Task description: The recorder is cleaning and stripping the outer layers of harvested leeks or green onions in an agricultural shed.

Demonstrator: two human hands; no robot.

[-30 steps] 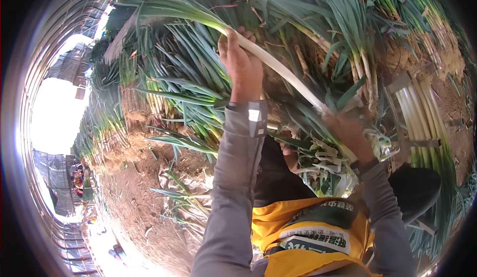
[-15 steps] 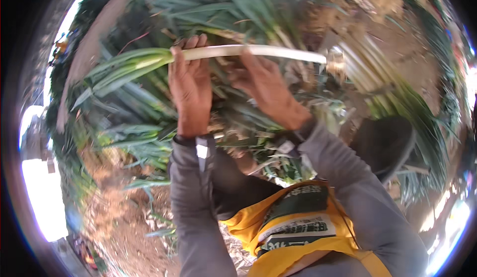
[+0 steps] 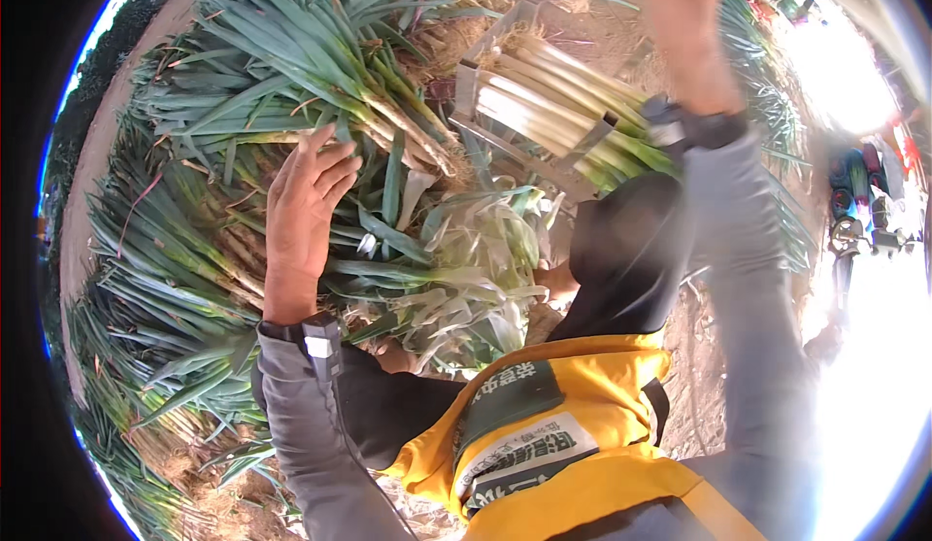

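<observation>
My left hand is raised at the left of centre, fingers loosely stretched out and nothing in them. Just beyond its fingertips lies a bunch of untrimmed leeks with long green leaves and soiled roots. My right hand reaches far ahead at the upper right, smeared by motion. Its fingers run up to the picture's top edge, so what they hold cannot be made out. Below and left of it, a row of clean white leeks lies in a metal frame, roots toward the far left.
Stripped leaves and skins are heaped between my legs. More leeks are piled along the left. Bare soil shows behind the frame. My right knee is close to the frame's near end.
The long white leek that lay across both hands has left my left hand. My right hand has swung far out to the upper right. The view has shifted to the right.
</observation>
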